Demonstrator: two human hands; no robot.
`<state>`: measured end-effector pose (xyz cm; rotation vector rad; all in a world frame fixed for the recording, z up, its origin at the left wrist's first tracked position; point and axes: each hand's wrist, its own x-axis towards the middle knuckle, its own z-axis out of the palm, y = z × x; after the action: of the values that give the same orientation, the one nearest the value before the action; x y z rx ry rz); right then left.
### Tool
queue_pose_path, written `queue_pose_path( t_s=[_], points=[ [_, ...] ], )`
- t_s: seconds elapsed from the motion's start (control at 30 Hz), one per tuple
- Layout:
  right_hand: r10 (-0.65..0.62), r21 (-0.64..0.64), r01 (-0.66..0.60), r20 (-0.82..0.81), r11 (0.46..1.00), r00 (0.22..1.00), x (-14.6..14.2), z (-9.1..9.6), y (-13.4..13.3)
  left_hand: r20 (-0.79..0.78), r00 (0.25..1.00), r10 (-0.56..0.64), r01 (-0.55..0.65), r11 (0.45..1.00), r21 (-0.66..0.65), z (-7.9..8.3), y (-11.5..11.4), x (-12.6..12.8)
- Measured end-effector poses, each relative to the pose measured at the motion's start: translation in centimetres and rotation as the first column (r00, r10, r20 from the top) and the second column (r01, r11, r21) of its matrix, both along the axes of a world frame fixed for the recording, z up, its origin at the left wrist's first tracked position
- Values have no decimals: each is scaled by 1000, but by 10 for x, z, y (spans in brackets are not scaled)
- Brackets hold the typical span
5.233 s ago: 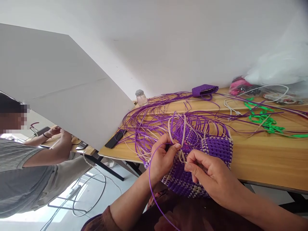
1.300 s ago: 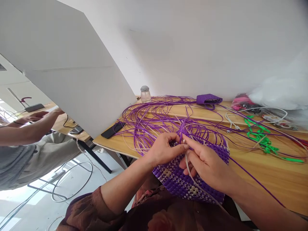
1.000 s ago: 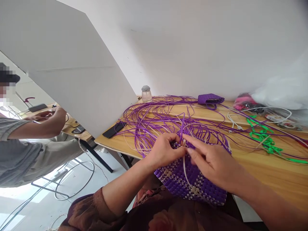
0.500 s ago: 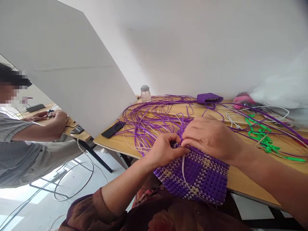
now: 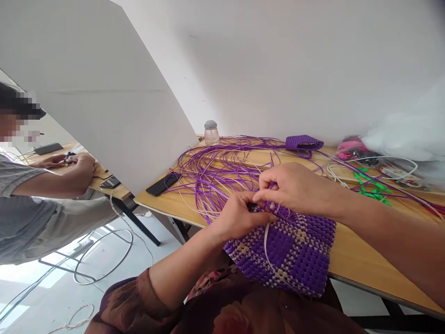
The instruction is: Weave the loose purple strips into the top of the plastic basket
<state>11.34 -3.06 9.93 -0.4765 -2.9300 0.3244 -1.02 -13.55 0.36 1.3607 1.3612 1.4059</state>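
Hanging off the near edge of the worktop (image 5: 365,253), at 5 o'clock in the frame: a woven panel (image 5: 295,253), purple with cream checks. Its lower part is over the person's lap and its upper part lies on the wood. A loose cream strand (image 5: 265,241) runs down its face from the top edge.

Left hand (image 5: 239,218) is closed on the panel's upper edge at its 10 o'clock corner, thumb and fingers pinching the weave. Right hand (image 5: 295,188) sits just beyond, at 1 o'clock of the left. Its fingertips are drawn together on the purple strands (image 5: 215,171) where they leave the weave. Fingertips of the two hands meet or nearly meet; cannot tell which.

The purple strands fan out from the panel toward 11 o'clock in long loops across the wood.

- Black phone (image 5: 162,183) lies flat at the worktop's 9 o'clock edge, beside the loops.
- Small clear jar with a grey lid (image 5: 210,132) stands upright at 11 o'clock, by the wall.
- Small purple woven pouch (image 5: 304,142) is at 12 o'clock, also by the wall.
- At 2 o'clock, well apart from the hands: green cord (image 5: 371,188), white cable (image 5: 399,160), a pink bundle (image 5: 351,147) and a white plastic bag (image 5: 406,134) behind them.

A slanted white board (image 5: 104,102) fills 10 o'clock of the frame. Past it, at 9 o'clock, another person in a grey shirt has a hand (image 5: 81,162) at a second table. A wire hoop (image 5: 104,255) lies on the floor at 8 o'clock.
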Motion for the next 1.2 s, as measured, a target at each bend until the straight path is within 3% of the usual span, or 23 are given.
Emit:
queue_pose_path(
  t_s=[0.07, 0.13, 0.23, 0.37, 0.47, 0.7, 0.83, 0.9, 1.0, 1.1, 1.2],
  points=[
    [-14, -71, 8, -85, 997, 996, 0, -9, 13, 19, 1000, 18, -17, 999, -37, 1, -2, -3],
    [21, -57, -32, -181, 998, 983, 7, -21, 22, 17, 999, 37, -36, 996, -76, 1, -3, -6],
    [155, 160, -111, -300, 981, 941, 26, -38, 23, -19, 997, 71, -72, 993, -98, 0, -3, -9],
    [293, 471, -152, -241, 869, 925, 51, -49, 10, 1, 996, 84, -83, 993, -89, -3, -3, -9],
    [283, 514, -149, -193, 845, 939, 58, -52, 0, 20, 998, 63, -61, 996, -69, -5, -3, -8],
    [151, 381, -24, -308, 924, 939, 45, -46, -9, -2, 997, 71, -71, 997, -40, -4, -2, -4],
    [-41, 59, 59, -259, 997, 965, 29, -35, -6, -23, 995, 97, -98, 995, -10, -3, -3, -3],
    [-131, -129, 113, -139, 985, 982, 21, -29, 2, -28, 995, 99, -100, 995, -8, -3, -4, -2],
    [-122, -337, 134, 56, 932, 991, 11, -24, 16, -51, 995, 85, -85, 996, 6, -3, -5, -2],
    [-78, -432, 127, 129, 893, 989, 4, -22, 26, -108, 989, 98, -97, 995, 18, -4, -6, -2],
    [-44, -446, 98, 131, 890, 990, 1, -22, 30, -193, 966, 170, -165, 985, 42, -6, -7, -1]
  ],
)
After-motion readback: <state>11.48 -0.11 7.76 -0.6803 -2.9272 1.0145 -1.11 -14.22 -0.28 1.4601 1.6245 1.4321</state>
